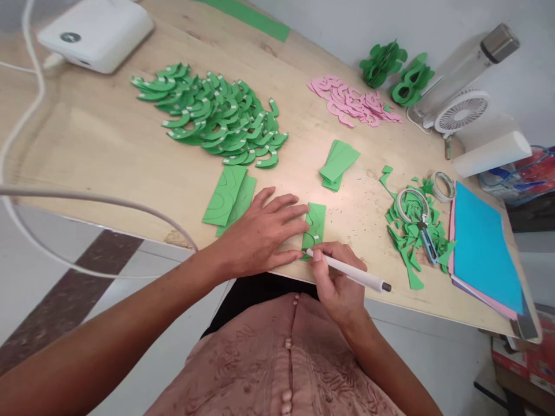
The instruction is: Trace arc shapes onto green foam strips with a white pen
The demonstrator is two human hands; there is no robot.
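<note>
My left hand [264, 234] lies flat with fingers spread, its fingertips on a small green paper strip [318, 217] at the table's front edge. Curved dark lines are drawn on that strip. In my right hand [344, 283] is a white pen [353, 274] with a dark end, its tip against the lower part of the strip. Two green papers with drawn curves [224, 195] lie just beyond my left hand, overlapping. A small stack of plain green strips [339, 163] sits farther back, beyond the strip under my fingers.
Green curved cutouts [217, 115] are heaped at the back left, pink cutouts [351, 101] at the back. Scissors [425, 231] and a tape roll [443, 186] lie by green scraps at right, near blue sheets [488, 248]. A white cable [108, 199] crosses the left side.
</note>
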